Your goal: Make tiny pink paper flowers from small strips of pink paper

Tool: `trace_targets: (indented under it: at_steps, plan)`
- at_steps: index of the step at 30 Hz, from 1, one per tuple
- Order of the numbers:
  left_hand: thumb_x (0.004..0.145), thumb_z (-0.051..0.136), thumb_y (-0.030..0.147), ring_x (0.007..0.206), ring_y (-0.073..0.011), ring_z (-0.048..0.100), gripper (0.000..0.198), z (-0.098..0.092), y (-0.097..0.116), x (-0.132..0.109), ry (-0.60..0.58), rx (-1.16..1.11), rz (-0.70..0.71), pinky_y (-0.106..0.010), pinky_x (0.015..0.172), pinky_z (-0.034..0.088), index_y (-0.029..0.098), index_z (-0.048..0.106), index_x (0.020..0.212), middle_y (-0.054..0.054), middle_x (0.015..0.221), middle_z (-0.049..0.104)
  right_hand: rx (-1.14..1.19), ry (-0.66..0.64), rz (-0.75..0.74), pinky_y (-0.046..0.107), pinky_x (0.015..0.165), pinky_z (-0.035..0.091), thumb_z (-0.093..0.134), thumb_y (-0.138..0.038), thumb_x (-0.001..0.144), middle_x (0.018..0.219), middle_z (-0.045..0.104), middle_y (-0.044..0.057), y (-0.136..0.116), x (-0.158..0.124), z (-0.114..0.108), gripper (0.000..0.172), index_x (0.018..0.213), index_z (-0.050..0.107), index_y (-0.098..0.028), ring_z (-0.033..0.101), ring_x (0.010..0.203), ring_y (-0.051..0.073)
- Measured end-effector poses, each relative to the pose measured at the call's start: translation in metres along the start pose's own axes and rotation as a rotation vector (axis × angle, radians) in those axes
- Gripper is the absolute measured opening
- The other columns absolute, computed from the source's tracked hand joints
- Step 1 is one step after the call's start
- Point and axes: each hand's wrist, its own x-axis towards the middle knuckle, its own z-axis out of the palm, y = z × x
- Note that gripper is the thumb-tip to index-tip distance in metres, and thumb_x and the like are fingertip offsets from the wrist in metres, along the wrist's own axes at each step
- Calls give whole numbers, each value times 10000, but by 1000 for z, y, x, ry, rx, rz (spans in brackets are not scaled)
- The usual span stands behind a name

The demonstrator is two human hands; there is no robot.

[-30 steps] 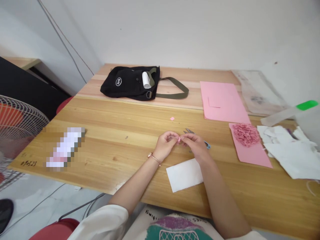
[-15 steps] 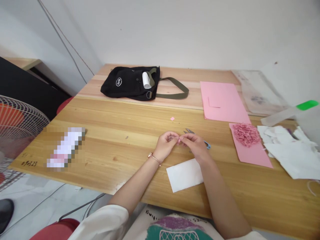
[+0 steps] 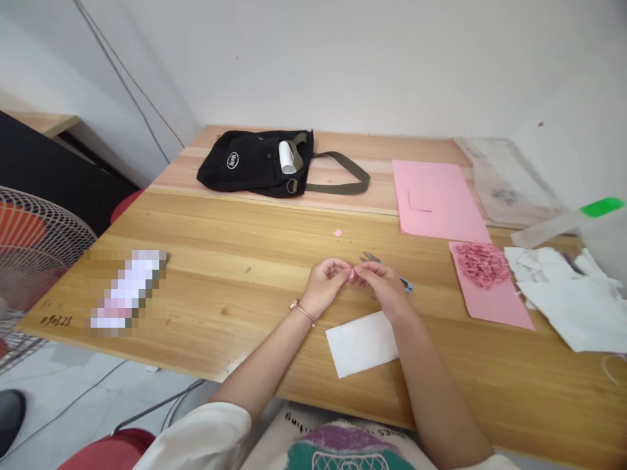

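Observation:
A tiny piece of pink paper sits between the fingertips of both hands, held above the wooden table. My left hand, with a bracelet at its wrist, pinches it from the left. From the right, my right hand closes thumb and finger at its edge. Scissors with blue handles lie partly hidden beneath my right hand. Below the hands is a sheet of white paper, partly covered by my right forearm. A small pink paper square lies beyond the fingers.
To the right, a heap of pink paper bits rests on a pink sheet, beside white paper scraps. Larger pink sheets lie farther back. A black bag is at the back, a blurred-out object at left.
Both hands stay in nearly the same place. The fingers have shifted slightly, and the pink piece shows a little more at the left fingertips.

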Motion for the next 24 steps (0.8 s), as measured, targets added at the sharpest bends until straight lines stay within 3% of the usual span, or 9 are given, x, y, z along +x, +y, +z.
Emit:
trace_targets:
  at_steps: [15, 24]
  plan:
    - [666, 594, 203, 558, -81, 537, 100, -1, -3, 1, -12, -43, -9, -217, 598, 422, 122, 551, 707, 4, 583, 588, -47, 1, 49, 273, 594, 411, 632, -286, 612, 553, 599, -13, -5, -2, 1, 116, 544, 622, -193, 508, 544, 115]
    - [660, 610, 226, 552, -83, 535, 126, -1, -4, 1, -18, -49, -14, -214, 587, 417, 122, 553, 703, 5, 583, 587, -66, -12, 7, 282, 589, 408, 613, -289, 615, 574, 615, 10, -3, 0, 1, 119, 560, 623, -183, 523, 554, 134]
